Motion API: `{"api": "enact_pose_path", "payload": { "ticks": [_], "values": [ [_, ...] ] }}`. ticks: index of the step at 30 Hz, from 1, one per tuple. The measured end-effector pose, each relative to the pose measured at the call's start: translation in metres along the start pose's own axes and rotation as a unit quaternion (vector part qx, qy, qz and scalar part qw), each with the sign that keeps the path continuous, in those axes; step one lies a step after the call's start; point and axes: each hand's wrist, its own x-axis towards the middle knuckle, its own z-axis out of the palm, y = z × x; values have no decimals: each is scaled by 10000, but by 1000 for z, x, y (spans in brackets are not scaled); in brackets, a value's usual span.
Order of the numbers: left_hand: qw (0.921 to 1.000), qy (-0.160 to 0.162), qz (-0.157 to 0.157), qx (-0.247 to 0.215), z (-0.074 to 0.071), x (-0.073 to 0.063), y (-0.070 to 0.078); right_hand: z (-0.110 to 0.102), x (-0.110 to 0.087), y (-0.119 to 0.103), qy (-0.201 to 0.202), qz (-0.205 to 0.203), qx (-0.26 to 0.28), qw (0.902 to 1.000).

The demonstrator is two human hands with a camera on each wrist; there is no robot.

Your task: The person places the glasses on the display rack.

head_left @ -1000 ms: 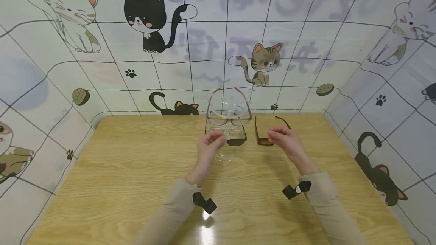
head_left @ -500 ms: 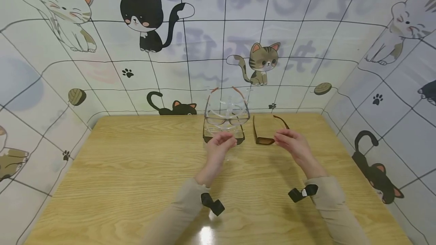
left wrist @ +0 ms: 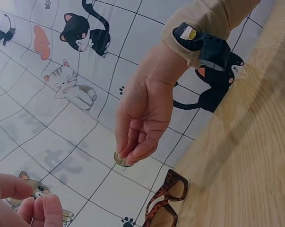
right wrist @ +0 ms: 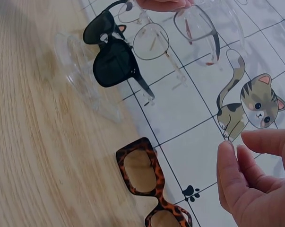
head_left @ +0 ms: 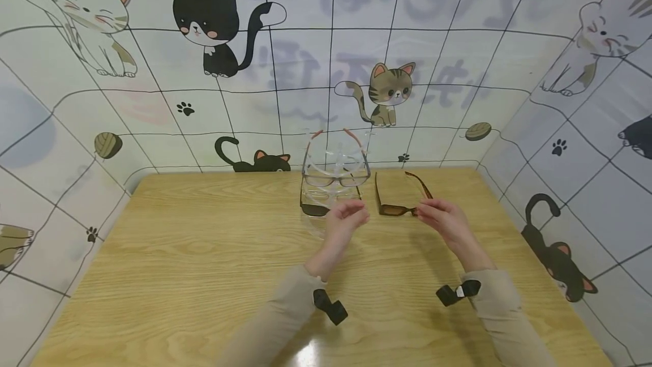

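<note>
My left hand (head_left: 345,225) hovers before a clear display stand (right wrist: 88,90), fingers loosely bent, nothing held. It hides part of the black sunglasses (head_left: 313,209) low on the stand. Above those sit thin round wire-rimmed glasses (right wrist: 134,41), and at the top are grey rectangular glasses (head_left: 336,179) with reddish-brown temple tips. Tortoiseshell sunglasses (head_left: 393,210) rest on the table right of the stand, temples unfolded toward the wall. My right hand (head_left: 448,225) is just beside their right end; in the right wrist view its thumb and fingers are apart with nothing between them.
The wooden table (head_left: 204,276) meets a back wall (head_left: 295,112) printed with cats and grid lines, close behind the stand. A side wall (head_left: 575,186) rises at the right. Dark cameras are strapped at both wrists.
My left hand has moved right across the front of the stand, uncovering the black sunglasses' left lens. My right hand has shifted slightly right along the tortoiseshell sunglasses. The head view has shifted a little.
</note>
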Motion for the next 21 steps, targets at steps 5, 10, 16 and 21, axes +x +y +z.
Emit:
{"api": "enact_pose_path", "payload": {
  "ticks": [5,10,16,21],
  "values": [
    [9996,-68,-135,253,11,0,-9,-10,-2,3,43,7,55,10000],
    [9992,-9,-232,336,19,0,-18,-19,-2,5,181,73,140,9997],
    [9992,193,-222,287,24,8,-41,-31,0,9,283,175,121,9994],
    [9972,249,-127,701,30,13,-48,-41,2,12,378,203,109,9990]
  ]
}}
